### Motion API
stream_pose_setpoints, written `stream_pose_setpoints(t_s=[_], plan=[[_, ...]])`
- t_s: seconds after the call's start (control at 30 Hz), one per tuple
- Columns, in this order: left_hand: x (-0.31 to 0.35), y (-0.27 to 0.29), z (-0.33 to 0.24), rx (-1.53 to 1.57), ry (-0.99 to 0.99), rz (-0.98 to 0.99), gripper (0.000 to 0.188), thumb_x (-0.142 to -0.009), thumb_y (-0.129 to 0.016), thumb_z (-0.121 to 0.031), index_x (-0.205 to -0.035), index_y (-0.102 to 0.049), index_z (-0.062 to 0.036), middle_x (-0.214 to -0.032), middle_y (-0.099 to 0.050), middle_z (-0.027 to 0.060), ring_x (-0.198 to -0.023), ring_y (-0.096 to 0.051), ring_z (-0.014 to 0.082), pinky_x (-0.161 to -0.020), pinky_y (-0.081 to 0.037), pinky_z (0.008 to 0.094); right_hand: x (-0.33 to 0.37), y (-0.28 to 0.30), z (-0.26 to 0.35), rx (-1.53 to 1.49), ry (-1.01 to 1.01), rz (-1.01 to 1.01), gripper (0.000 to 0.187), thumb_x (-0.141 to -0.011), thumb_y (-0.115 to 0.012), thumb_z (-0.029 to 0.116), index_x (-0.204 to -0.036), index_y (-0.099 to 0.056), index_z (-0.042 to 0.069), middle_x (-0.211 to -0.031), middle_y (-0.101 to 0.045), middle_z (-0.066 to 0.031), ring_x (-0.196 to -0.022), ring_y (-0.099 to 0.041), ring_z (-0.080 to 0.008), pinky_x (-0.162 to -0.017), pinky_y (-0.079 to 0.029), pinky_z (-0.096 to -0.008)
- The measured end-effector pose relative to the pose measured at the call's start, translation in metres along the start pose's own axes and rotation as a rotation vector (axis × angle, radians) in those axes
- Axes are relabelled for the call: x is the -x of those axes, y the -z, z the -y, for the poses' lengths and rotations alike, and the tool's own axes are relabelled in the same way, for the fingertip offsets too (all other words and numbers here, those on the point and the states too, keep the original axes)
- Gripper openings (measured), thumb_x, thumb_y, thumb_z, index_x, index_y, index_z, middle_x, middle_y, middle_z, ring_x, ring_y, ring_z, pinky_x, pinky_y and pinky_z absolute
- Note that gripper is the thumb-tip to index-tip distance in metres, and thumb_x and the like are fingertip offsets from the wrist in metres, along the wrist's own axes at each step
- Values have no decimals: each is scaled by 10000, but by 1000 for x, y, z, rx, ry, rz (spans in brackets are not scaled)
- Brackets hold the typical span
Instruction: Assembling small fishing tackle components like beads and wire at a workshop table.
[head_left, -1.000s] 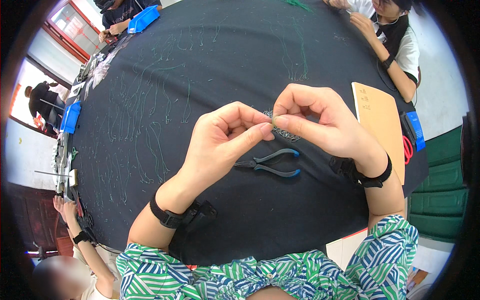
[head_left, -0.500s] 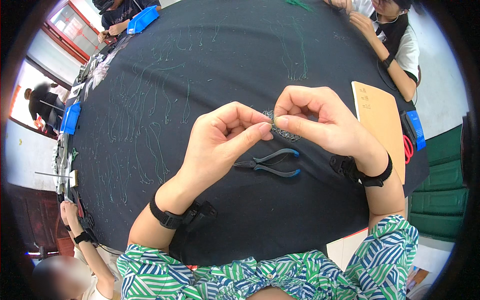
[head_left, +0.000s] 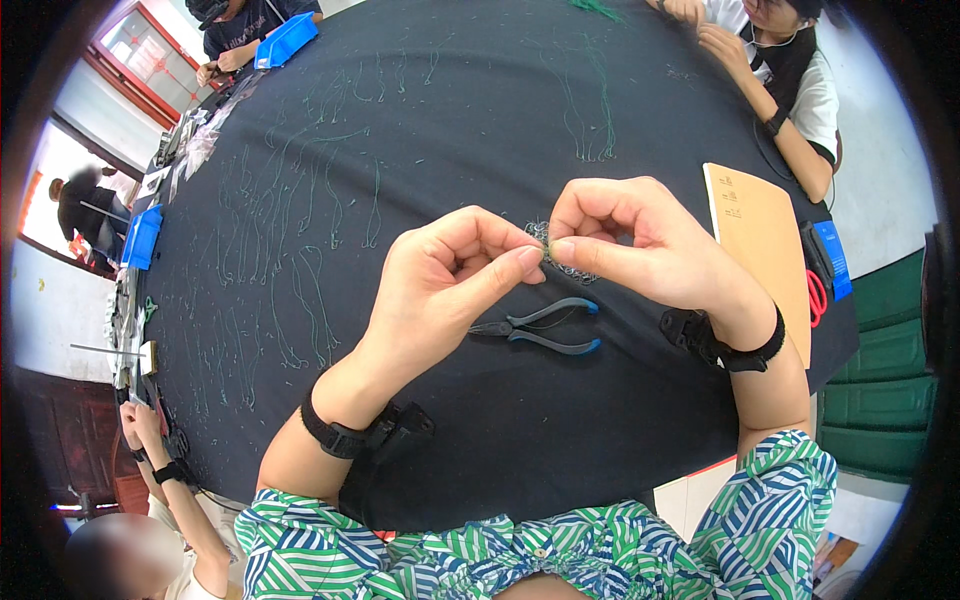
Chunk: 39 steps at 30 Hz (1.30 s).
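My left hand [head_left: 440, 265] and my right hand [head_left: 645, 240] meet fingertip to fingertip above the black cloth, each thumb pinched against its forefinger. A tiny greenish bit shows between the tips, too small to name. Just behind the fingers, partly hidden by them, lies a heap of small silvery metal pieces [head_left: 572, 272]. Below the hands rest pliers [head_left: 540, 330] with dark grip handles and blue ends, their jaws toward the left.
Thin green threads [head_left: 315, 295] lie in rows across the black-covered table [head_left: 560, 430]. At right are a brown cardboard sheet [head_left: 760, 250] and red-handled scissors [head_left: 817, 298]. Blue bins [head_left: 286, 42] stand on the left side. Other people sit round the edge.
Both hands stay pinched together at nearly the same spot; my right hand has dipped very slightly. The pliers and heap have not moved.
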<state>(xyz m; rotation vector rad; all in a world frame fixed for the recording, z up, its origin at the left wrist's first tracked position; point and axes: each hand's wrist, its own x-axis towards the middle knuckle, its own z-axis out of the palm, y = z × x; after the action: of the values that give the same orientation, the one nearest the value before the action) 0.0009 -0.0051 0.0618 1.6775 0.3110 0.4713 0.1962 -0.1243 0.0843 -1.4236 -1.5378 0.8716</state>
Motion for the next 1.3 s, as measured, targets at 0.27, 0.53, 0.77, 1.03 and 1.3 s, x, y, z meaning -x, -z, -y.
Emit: stream_pose_setpoints(t_s=[0.27,0.53,0.77,1.03,1.3], plan=[[0,2,-2,-48,59,-53,108,-960,-639,-125,-976,-631,-19,-828,-666,17,-744,-596,38,-665,-457,171,-5,-12,-7,207,262,-291,111,-850,-654,128,-913,-636,39,-687,-530,8,-587,-485,-93,-530,-384,-255],[0,2,3,1,51,-89,119,-957,-643,-131,-959,-625,-14,-801,-658,7,-687,-533,7,-610,-404,165,0,-12,9,320,166,-163,101,-816,-672,140,-882,-657,65,-651,-498,-44,-565,-508,-127,-512,-390,-308],[1,-1,-1,76,30,-55,98,-959,-637,-109,-967,-625,-12,-831,-656,20,-765,-606,50,-690,-474,186,-2,-20,5,218,-9,-111,103,-808,-681,154,-836,-665,56,-549,-457,-46,-488,-441,-152,-490,-359,-321],[0,4,0,11,24,-85,109,-950,-654,-111,-955,-633,-4,-821,-678,34,-715,-576,22,-629,-437,168,-1,-17,6,196,4,-158,116,-823,-677,161,-827,-670,45,-535,-444,-24,-481,-413,-119,-486,-341,-308],[1,6,1,-102,18,-67,110,-957,-648,-115,-979,-632,-9,-836,-677,36,-743,-613,44,-659,-463,164,-1,-12,5,231,69,-156,80,-860,-693,89,-841,-663,17,-594,-439,58,-528,-336,-22,-487,-264,-221]])
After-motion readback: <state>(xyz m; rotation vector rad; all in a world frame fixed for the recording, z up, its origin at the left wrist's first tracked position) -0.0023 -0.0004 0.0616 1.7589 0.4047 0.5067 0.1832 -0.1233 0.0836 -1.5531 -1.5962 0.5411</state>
